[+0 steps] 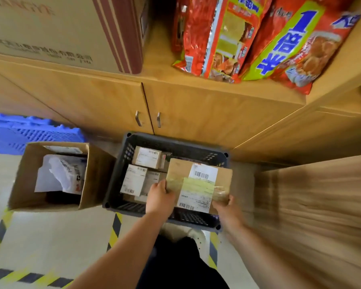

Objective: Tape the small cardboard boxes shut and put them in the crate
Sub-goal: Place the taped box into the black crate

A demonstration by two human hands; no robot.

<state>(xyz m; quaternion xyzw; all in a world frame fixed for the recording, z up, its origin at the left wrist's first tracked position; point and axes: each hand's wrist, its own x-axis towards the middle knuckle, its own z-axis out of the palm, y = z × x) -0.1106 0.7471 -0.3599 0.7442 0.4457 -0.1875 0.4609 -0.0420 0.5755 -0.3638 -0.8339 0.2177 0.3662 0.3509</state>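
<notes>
- I see left hand [159,197] and right hand [225,207] gripping opposite edges of the taped box [198,182], held over the right half of the grey crate [118,174].
- Labelled small boxes [147,157] fill the crate's left side.
- Open carton [96,174] just left of the crate, cabinet [196,113] behind, wood panel [311,195] close on the right.

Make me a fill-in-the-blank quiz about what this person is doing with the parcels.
1. The left hand and right hand together hold a cardboard box over the crate, which is coloured ____.
2. The smaller boxes already inside it carry white printed ____.
3. An open carton stands on the floor to the crate's ____.

Missing words: grey; labels; left.
</notes>
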